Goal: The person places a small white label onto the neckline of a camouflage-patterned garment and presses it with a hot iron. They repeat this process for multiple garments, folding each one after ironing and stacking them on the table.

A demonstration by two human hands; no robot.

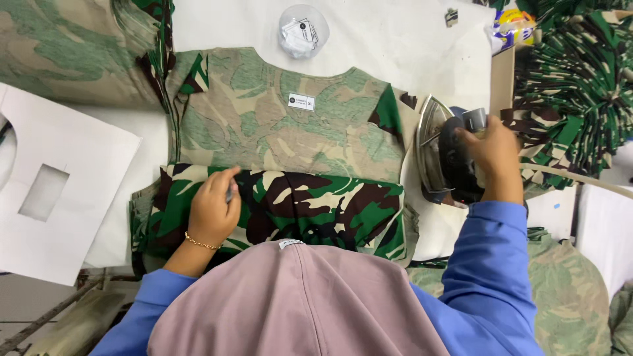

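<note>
Cloth covered most of the white padded surface [422, 39] — a camouflage shirt [283, 138] lay flat on it, inside out at the top, with a small white label [301, 101] below the neckline and its lower part folded up so the darker, brighter print [310, 207] faced the camera. More camouflage garments were heaped at the right [573, 86], and another at the upper left [59, 46]. A white cardboard template with a cut-out window [53, 191] lay at the left edge.

The iron [443, 153] stood on its heel just beside the shirt's right edge. The right hand [491, 155] had its fingers closed around the dark handle. By its metal body it looked heavy and rigid, best taken by that handle, well clear of the soleplate.

The left hand [214, 207] pressed on the folded hem, fingers curled round what looked like a small dark object, too hidden to name. The shirt looked light, soft and limp; it would likely crease or slide unless held flat at the fold.

A clear plastic cup of small tags [303, 29] stood above the collar.
</note>
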